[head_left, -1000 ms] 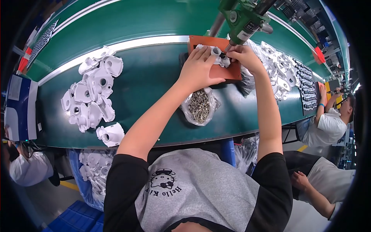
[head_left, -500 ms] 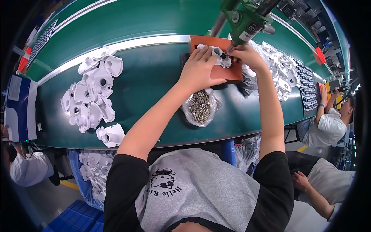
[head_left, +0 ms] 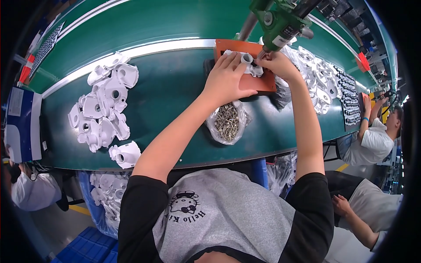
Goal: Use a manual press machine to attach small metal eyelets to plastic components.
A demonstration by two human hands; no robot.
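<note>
My left hand (head_left: 225, 81) lies over a white plastic part (head_left: 255, 70), its fingers stretched out across the top and its thumb spread away to the side. The part, with a short round tube standing up, rests on an orange block fixture (head_left: 263, 84). At the fixture's right side my right hand (head_left: 280, 65) is closed in a pinch beside the tube, under the tip of a green machine head (head_left: 280, 26). What its fingertips hold, if anything, is hidden. Closer to me, a clear plastic bag (head_left: 226, 122) of small metal screws lies open on the green table.
White plastic parts (head_left: 105, 98) are heaped on the left, and more (head_left: 320, 81) on the right beyond my right forearm. Black small parts (head_left: 349, 98) lie in rows farther right. A blue bin (head_left: 94, 204) stands below the table edge. Another person (head_left: 377, 140) sits at the right.
The fingers of my right hand have shifted slightly beside the tube, and the green machine head appears a little lower. My left hand stays in place on the white part.
</note>
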